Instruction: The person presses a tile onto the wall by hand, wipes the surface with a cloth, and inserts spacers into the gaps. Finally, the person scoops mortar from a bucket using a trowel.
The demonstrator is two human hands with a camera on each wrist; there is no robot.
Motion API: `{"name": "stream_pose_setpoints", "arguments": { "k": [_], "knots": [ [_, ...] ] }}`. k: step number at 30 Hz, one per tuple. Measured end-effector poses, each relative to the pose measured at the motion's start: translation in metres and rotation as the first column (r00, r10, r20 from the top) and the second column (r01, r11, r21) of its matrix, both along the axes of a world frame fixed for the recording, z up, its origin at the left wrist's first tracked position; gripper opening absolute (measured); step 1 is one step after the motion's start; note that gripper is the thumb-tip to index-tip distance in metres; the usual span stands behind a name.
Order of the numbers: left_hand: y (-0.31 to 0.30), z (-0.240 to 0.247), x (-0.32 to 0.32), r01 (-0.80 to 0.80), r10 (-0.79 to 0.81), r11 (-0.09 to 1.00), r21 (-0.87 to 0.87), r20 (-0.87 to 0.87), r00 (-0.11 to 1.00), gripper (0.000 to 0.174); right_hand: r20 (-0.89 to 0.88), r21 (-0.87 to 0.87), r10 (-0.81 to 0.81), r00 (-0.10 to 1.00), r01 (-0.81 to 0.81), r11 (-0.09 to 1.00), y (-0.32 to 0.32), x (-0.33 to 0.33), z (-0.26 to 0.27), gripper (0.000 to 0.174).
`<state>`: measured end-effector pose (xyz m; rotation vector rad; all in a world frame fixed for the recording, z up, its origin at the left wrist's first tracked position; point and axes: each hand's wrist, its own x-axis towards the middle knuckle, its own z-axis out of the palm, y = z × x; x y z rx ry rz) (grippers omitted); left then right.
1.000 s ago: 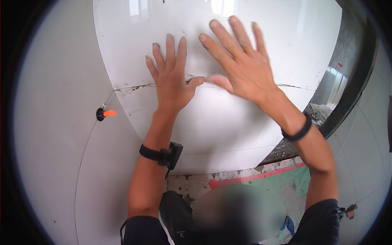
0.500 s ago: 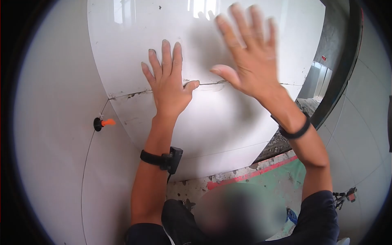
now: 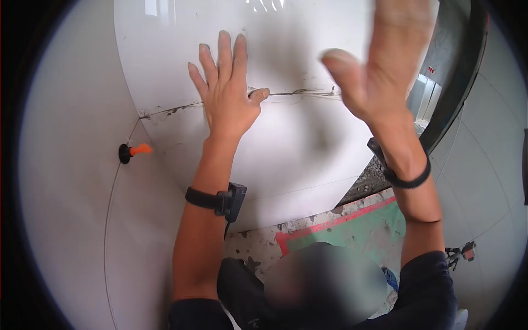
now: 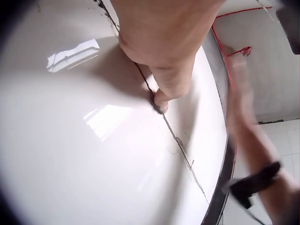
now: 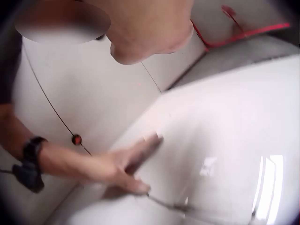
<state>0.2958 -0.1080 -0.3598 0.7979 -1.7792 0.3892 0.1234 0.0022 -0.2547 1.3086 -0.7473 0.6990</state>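
Two large glossy white tiles stand on the wall in front of me, an upper tile [image 3: 165, 66] and a lower tile [image 3: 297, 143]. Between them runs a dark, rough joint [image 3: 291, 93]. My left hand [image 3: 228, 107] lies flat on the upper tile with fingers spread, its thumb [image 4: 161, 101] along the joint. To its right my right hand [image 3: 388, 77] is raised off the tiles with straight fingers, blurred, its fingertips cut off by the head view's top edge. The hand's shadow falls on the tiles. Neither hand holds anything.
An orange-handled black knob [image 3: 142, 149] sits on a joint of the left wall [image 3: 66, 192]. Past the tiles' right edge is a dark-framed opening [image 3: 462, 104]. Below lies a stained floor with a green, red-edged sheet [image 3: 357, 231].
My right hand has risen off to the upper right, away from the left hand. The left hand keeps its place on the tile, while the head view shifts slightly.
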Motion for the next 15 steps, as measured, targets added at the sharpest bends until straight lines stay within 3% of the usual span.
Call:
{"name": "stream_pose_setpoints", "arguments": {
  "k": [3, 5, 8, 11, 13, 15],
  "knots": [
    [-0.007, -0.004, 0.000, 0.007, -0.007, 0.999, -0.039, -0.014, 1.000, 0.108, 0.100, 0.355, -0.287, 0.953, 0.235, 0.905, -0.088, -0.003, -0.025, 0.084],
    [-0.014, 0.008, 0.003, -0.026, 0.023, 0.997, -0.071, -0.044, 0.999, 0.109, 0.096, 0.371, -0.128, 0.987, 0.084, 0.925, -0.091, -0.005, -0.032, 0.076],
    [-0.004, -0.001, 0.003, 0.014, -0.015, 0.998, -0.062, -0.015, 1.000, 0.111, 0.072, 0.321, -0.088, 0.994, 0.061, 0.945, -0.079, -0.007, -0.029, 0.074],
    [0.001, 0.003, 0.003, -0.005, 0.005, 1.000, 0.003, 0.002, 1.000, 0.114, 0.232, 0.485, 0.003, 0.973, -0.118, 0.867, -0.009, 0.005, -0.064, 0.076],
    [0.009, 0.010, 0.005, -0.012, 0.011, 0.997, 0.071, 0.013, 1.000, 0.112, 0.190, 0.649, -0.013, 0.982, -0.116, 0.752, 0.062, 0.006, -0.101, 0.082],
    [0.008, 0.011, 0.006, -0.047, 0.044, 0.996, 0.077, 0.039, 0.998, 0.110, 0.159, 0.832, -0.091, 0.983, -0.084, 0.548, 0.127, -0.008, -0.149, 0.084]
  ]
}}
